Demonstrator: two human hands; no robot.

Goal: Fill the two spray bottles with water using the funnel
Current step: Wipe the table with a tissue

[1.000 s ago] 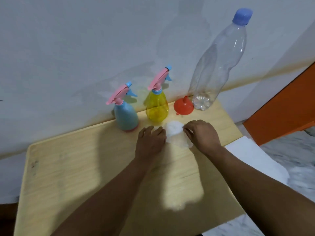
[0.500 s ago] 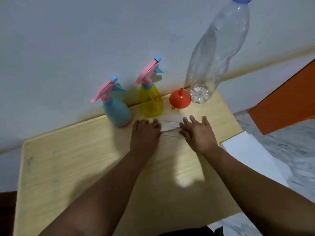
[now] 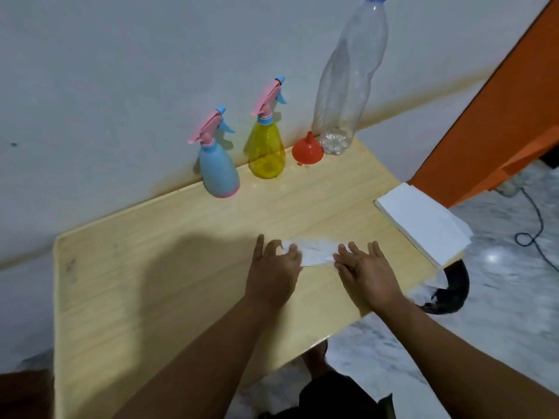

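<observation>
Now my left hand (image 3: 273,275) pinches the tissue (image 3: 314,251); my right hand (image 3: 364,267) presses it flat on the tabletop (image 3: 151,282). Funnel (image 3: 307,150) and spray bottles (image 3: 218,173) stand well above, upper centre.

Both hands now lie well back from the two spray bottles, having drawn the white tissue (image 3: 314,252) with them toward the person across the table (image 3: 151,282). The left hand (image 3: 273,267) has its fingers curled on the tissue's left end, where before they lay flat. The right hand (image 3: 363,267) presses its right end with straight fingers.
</observation>
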